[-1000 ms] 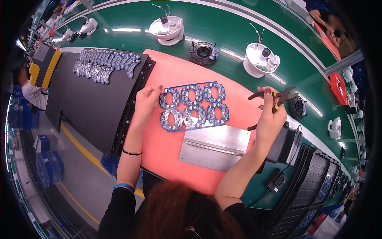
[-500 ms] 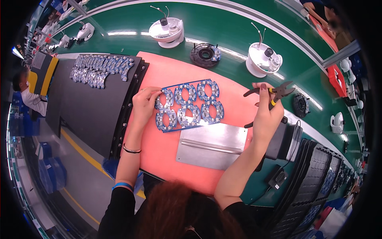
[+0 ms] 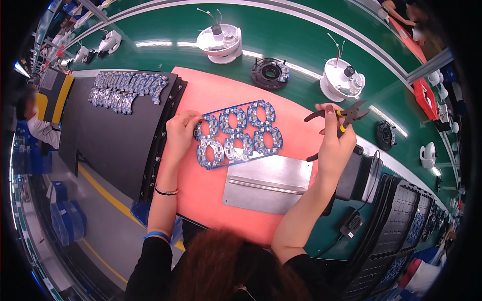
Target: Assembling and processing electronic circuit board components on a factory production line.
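My left hand [image 3: 182, 131] pinches the upper left corner of a blue circuit board panel [image 3: 247, 131], which is made of several joined ring-shaped boards. The panel is over a pink mat [image 3: 201, 200], and its lower right part overlaps the far edge of a metal plate [image 3: 266, 184] with a raised rib. In my right hand [image 3: 337, 143] is a pair of cutting pliers [image 3: 351, 116] with black handles and yellow bands. Their jaws point away to the upper right, apart from the panel, and the handles are spread.
On the left, separated circuit boards [image 3: 125, 88] lie in rows on a black sheet stack [image 3: 115, 145]. White device housings [image 3: 220, 42] and a black round base [image 3: 270, 73] stand on the green conveyor [image 3: 165, 30]. Black trays [image 3: 386, 226] are piled at right.
The white housings and the black round bases on the green conveyor have shifted to the right. The panel's lower left has tilted slightly; my hands have barely moved.
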`<action>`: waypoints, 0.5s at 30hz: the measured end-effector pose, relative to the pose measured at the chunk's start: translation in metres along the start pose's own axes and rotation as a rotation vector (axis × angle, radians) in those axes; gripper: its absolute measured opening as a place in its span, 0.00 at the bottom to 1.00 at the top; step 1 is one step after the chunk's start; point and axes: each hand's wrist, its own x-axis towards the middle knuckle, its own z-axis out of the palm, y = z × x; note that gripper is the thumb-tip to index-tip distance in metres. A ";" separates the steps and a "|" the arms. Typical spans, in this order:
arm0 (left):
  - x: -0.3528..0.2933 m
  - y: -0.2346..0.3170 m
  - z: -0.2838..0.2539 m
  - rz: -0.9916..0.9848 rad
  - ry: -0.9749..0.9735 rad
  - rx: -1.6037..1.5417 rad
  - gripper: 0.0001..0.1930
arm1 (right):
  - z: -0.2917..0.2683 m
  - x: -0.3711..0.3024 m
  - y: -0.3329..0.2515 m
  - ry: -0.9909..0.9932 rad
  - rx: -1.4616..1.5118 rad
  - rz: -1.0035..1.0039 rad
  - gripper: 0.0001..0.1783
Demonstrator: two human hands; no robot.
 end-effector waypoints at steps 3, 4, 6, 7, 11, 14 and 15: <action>0.006 -0.001 -0.007 -0.182 -0.051 -0.232 0.09 | 0.003 0.001 0.001 -0.001 -0.011 -0.016 0.17; 0.007 -0.004 -0.006 -0.183 -0.053 -0.232 0.09 | 0.005 0.001 0.001 -0.001 -0.017 -0.013 0.17; 0.006 -0.011 -0.003 -0.199 -0.021 -0.493 0.08 | 0.009 0.001 0.001 0.000 -0.014 0.013 0.17; 0.005 -0.012 -0.007 -0.201 -0.021 -0.493 0.08 | 0.010 0.001 0.000 0.001 -0.010 0.038 0.17; -0.004 0.001 -0.027 -0.532 -0.097 -1.260 0.09 | 0.012 0.002 0.000 -0.004 -0.033 0.055 0.17; -0.018 -0.001 -0.028 -0.666 -0.119 -1.498 0.06 | 0.014 0.003 0.005 -0.012 -0.056 -0.001 0.17; -0.020 0.002 -0.028 -0.668 -0.115 -1.498 0.06 | 0.015 0.003 0.005 -0.021 -0.053 0.001 0.17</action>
